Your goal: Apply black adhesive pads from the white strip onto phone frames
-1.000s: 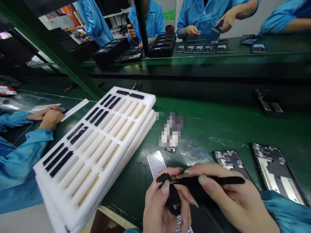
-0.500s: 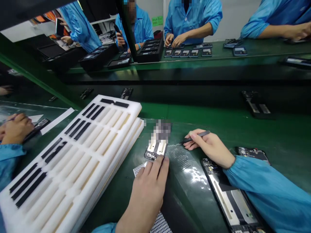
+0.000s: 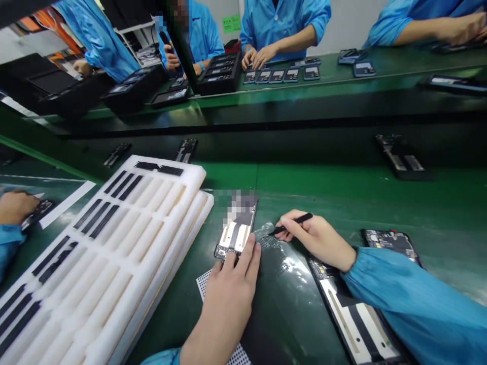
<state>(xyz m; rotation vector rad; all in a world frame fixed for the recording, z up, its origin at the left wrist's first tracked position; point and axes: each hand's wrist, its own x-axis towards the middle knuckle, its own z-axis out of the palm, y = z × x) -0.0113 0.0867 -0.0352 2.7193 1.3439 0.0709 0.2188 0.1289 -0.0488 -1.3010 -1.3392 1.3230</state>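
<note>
My left hand (image 3: 230, 289) lies flat on the green table, its fingertips pressing the near end of an open phone frame (image 3: 235, 235). My right hand (image 3: 315, 238) pinches black tweezers (image 3: 291, 223), whose tip points left at a clear film sheet (image 3: 274, 248) beside that frame. Under my left wrist lies a white perforated sheet (image 3: 205, 284). Another open phone frame (image 3: 353, 319) rests beneath my right forearm.
A stack of white foam trays (image 3: 114, 253) holding black strips fills the left. Another phone frame (image 3: 391, 243) lies at right, more on the dark belt (image 3: 399, 157). A co-worker's hand (image 3: 15, 208) works at far left; several people in blue coats sit across.
My left hand left the small black part near my body and reached forward onto the phone frame. My right hand carried the tweezers forward to the film sheet. My view shifted left.
</note>
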